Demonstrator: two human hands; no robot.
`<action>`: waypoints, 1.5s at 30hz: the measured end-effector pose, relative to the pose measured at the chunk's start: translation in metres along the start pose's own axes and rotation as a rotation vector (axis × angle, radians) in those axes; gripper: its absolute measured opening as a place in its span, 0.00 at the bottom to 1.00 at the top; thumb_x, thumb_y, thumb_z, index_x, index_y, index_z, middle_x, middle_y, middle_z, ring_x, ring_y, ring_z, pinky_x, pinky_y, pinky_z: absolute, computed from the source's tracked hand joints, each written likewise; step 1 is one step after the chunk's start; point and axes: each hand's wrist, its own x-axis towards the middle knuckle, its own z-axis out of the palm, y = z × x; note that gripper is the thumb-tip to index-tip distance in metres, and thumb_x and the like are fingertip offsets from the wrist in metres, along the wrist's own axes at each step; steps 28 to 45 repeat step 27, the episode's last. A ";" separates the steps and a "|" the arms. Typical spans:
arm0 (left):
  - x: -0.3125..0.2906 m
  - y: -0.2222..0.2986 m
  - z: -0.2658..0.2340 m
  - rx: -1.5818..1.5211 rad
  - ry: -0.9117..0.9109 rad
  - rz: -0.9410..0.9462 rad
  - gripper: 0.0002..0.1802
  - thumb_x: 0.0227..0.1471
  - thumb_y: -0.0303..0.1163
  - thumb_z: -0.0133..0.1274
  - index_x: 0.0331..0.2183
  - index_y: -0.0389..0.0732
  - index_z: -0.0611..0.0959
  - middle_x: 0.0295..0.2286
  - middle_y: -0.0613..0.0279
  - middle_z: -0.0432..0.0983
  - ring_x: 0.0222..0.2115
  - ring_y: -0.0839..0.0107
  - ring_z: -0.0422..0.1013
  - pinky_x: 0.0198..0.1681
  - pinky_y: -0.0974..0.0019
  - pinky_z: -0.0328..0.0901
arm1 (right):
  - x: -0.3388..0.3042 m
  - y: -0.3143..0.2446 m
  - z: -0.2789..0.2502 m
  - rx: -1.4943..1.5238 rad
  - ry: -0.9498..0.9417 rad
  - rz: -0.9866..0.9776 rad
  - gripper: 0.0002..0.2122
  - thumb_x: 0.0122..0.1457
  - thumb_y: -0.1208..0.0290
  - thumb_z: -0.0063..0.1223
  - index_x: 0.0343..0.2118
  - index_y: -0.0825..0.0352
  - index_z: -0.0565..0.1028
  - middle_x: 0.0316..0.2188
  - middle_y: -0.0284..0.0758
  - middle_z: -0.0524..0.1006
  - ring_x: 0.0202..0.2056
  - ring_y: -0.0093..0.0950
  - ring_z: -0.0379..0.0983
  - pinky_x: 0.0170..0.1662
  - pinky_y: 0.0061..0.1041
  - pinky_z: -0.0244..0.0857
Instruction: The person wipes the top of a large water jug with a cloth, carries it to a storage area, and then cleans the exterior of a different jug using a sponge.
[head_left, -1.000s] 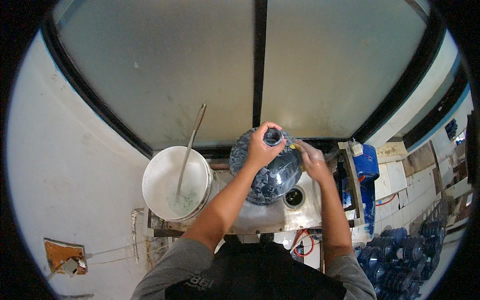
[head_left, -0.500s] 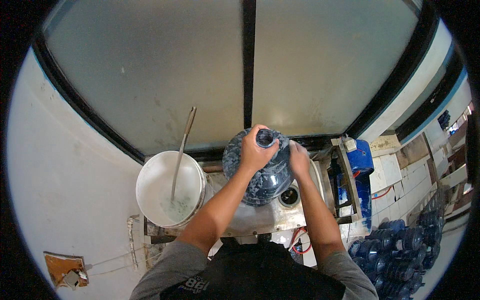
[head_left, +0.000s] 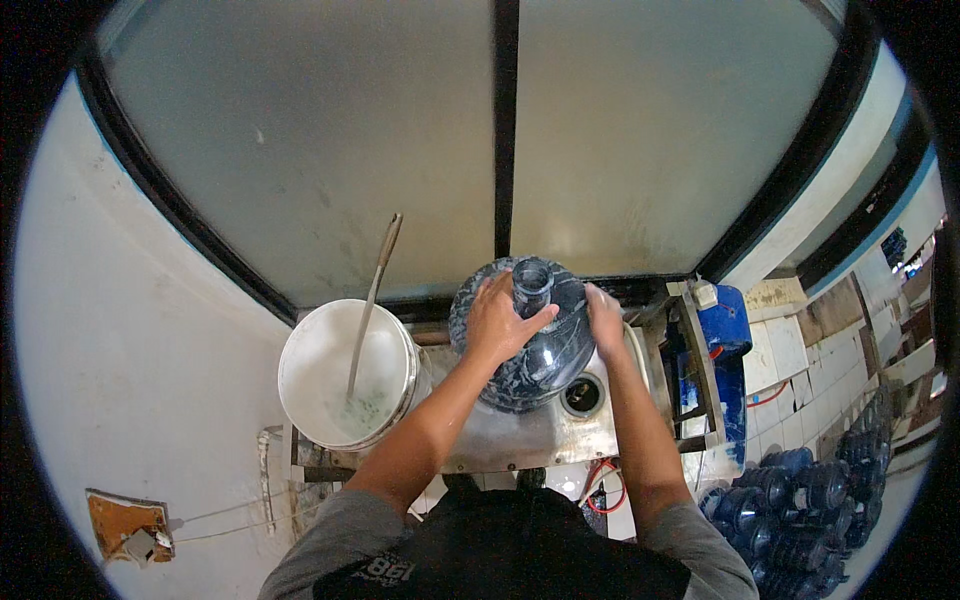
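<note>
A large translucent blue water jug [head_left: 545,360], streaked with whitish suds, stands upright on a metal worktop with its open neck toward me. My left hand [head_left: 497,318] holds it at the shoulder, the thumb across the front of the neck and the fingers along the neck's left side. Against the jug's right side lies my right hand [head_left: 606,318], its fingers smeared by motion and partly hidden. Whether anything is in that hand does not show.
Left of the jug stands a white bucket [head_left: 303,375] with a long-handled stick [head_left: 372,300] in cloudy liquid. A round drain hole [head_left: 582,397] opens in the metal worktop [head_left: 490,437]. Frosted panels rise behind. Several blue jugs [head_left: 780,510] are stacked at lower right.
My left hand has slid down from the jug's mouth to its shoulder, so more of the neck shows. The right hand stays along the jug's right side, still blurred.
</note>
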 end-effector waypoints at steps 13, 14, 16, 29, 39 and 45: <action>-0.005 0.011 -0.013 -0.112 0.074 0.050 0.40 0.42 0.55 0.68 0.48 0.34 0.80 0.44 0.40 0.79 0.46 0.44 0.75 0.52 0.51 0.68 | -0.063 -0.017 0.016 0.223 0.162 -0.187 0.22 0.66 0.64 0.45 0.58 0.72 0.71 0.56 0.47 0.73 0.60 0.41 0.66 0.65 0.38 0.56; -0.003 0.014 -0.013 -0.108 0.087 0.073 0.38 0.42 0.54 0.68 0.47 0.36 0.81 0.43 0.42 0.79 0.45 0.45 0.76 0.51 0.50 0.69 | -0.021 -0.003 0.002 0.432 -0.076 -0.043 0.21 0.65 0.64 0.46 0.56 0.72 0.73 0.53 0.46 0.76 0.58 0.39 0.69 0.63 0.35 0.59; 0.000 0.016 -0.011 -0.098 0.105 0.117 0.34 0.42 0.53 0.68 0.45 0.39 0.82 0.40 0.45 0.81 0.42 0.47 0.77 0.49 0.49 0.70 | 0.026 -0.004 0.001 0.278 -0.211 0.111 0.20 0.66 0.64 0.46 0.56 0.72 0.74 0.51 0.46 0.78 0.56 0.40 0.71 0.62 0.36 0.61; 0.010 0.053 0.021 -0.414 0.491 0.078 0.14 0.38 0.26 0.67 0.31 0.39 0.80 0.27 0.61 0.82 0.28 0.71 0.77 0.38 0.66 0.71 | -0.110 -0.027 0.016 0.452 0.227 -0.138 0.30 0.68 0.52 0.45 0.66 0.66 0.62 0.70 0.43 0.57 0.70 0.49 0.49 0.71 0.49 0.40; 0.010 0.053 0.021 -0.414 0.491 0.078 0.14 0.38 0.26 0.67 0.31 0.39 0.80 0.27 0.61 0.82 0.28 0.71 0.77 0.38 0.66 0.71 | -0.110 -0.027 0.016 0.452 0.227 -0.138 0.30 0.68 0.52 0.45 0.66 0.66 0.62 0.70 0.43 0.57 0.70 0.49 0.49 0.71 0.49 0.40; 0.010 0.053 0.021 -0.414 0.491 0.078 0.14 0.38 0.26 0.67 0.31 0.39 0.80 0.27 0.61 0.82 0.28 0.71 0.77 0.38 0.66 0.71 | -0.110 -0.027 0.016 0.452 0.227 -0.138 0.30 0.68 0.52 0.45 0.66 0.66 0.62 0.70 0.43 0.57 0.70 0.49 0.49 0.71 0.49 0.40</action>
